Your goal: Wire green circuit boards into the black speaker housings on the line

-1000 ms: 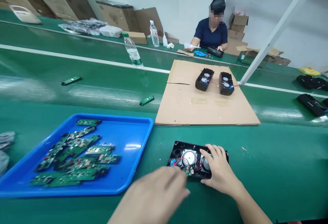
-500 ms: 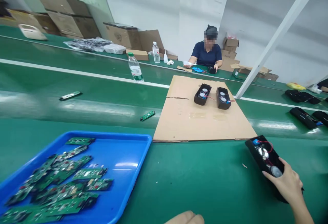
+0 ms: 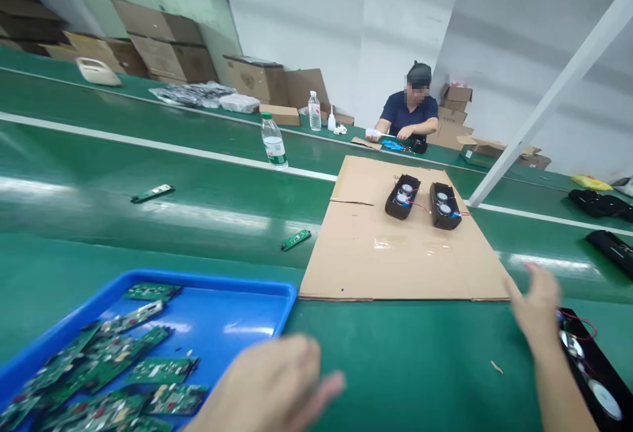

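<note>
So, with a clock face over my view, the black speaker housing (image 3: 596, 363) is on the green bench (image 3: 395, 353) at 4 o'clock, running off the edge of my view. My right hand (image 3: 537, 307) is just beside it, open and blurry, with nothing I can see in it. My left hand (image 3: 271, 386) is down near 6:30 with the fingers curled and thumb out, too smeared to tell if it's pinching anything. I'd guess the housing is stiff plastic and fairly light, maybe a bit slick, with the round drivers (image 3: 604, 399) adding some weight. I'd grab it by the long outer walls and keep off the cones and the loose red wires (image 3: 589, 322), which look like the fragile bits. Container-wise, the blue tray (image 3: 212, 278) at 8 o'clock has a messy overlapping pile of green circuit boards (image 3: 161, 370); those look thin, light and rigid, so hold by the edges imo. Around 3 o'clock, two more open housings (image 3: 403, 198) sit apart on the cardboard sheet (image 3: 405, 267), each with two drivers and wires inside. Can't see into the far carton (image 3: 482, 148) around 2.
</note>
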Tool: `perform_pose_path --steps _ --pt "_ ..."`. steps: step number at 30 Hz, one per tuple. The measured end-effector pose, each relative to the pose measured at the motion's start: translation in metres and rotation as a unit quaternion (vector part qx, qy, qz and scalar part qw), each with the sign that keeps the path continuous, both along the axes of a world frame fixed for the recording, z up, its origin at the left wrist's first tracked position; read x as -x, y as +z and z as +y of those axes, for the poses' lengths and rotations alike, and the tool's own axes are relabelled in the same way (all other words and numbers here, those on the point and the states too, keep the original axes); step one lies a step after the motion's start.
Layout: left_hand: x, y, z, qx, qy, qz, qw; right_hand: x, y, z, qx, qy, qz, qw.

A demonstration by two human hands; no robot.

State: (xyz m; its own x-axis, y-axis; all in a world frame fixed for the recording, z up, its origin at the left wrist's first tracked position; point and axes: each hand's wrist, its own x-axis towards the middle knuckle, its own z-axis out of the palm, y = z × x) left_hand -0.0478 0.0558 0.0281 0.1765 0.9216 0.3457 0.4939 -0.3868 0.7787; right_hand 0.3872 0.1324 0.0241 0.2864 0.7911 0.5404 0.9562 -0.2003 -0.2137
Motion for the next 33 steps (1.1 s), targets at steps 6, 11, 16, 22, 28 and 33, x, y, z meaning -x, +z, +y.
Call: perform_pose_path --steps 6,11,16,22,28,33 --pt "0.038 -0.034 0.138 0.040 0.168 0.221 0.960 0.159 -0.014 0.158 0.219 0.273 -0.028 0.936" --pt "0.049 -0.067 0.186 0.112 0.204 0.275 0.933 0.196 -0.014 0.214 0.283 0.227 -0.050 0.931" --pt "0.051 -0.065 0.190 0.177 0.209 0.268 0.924 0.204 -0.013 0.200 0.307 0.190 -0.056 0.931" --pt "0.055 -0.038 0.158 0.215 0.217 0.127 0.944 0.212 0.000 0.112 0.315 0.327 -0.081 0.887" --pt "0.051 -0.016 0.048 0.255 0.162 -0.133 0.944 0.170 0.020 0.056 0.198 0.469 -0.150 0.847" --pt "0.026 -0.014 -0.036 0.319 0.154 -0.432 0.829 0.151 -0.018 0.064 0.153 0.488 -0.207 0.834"
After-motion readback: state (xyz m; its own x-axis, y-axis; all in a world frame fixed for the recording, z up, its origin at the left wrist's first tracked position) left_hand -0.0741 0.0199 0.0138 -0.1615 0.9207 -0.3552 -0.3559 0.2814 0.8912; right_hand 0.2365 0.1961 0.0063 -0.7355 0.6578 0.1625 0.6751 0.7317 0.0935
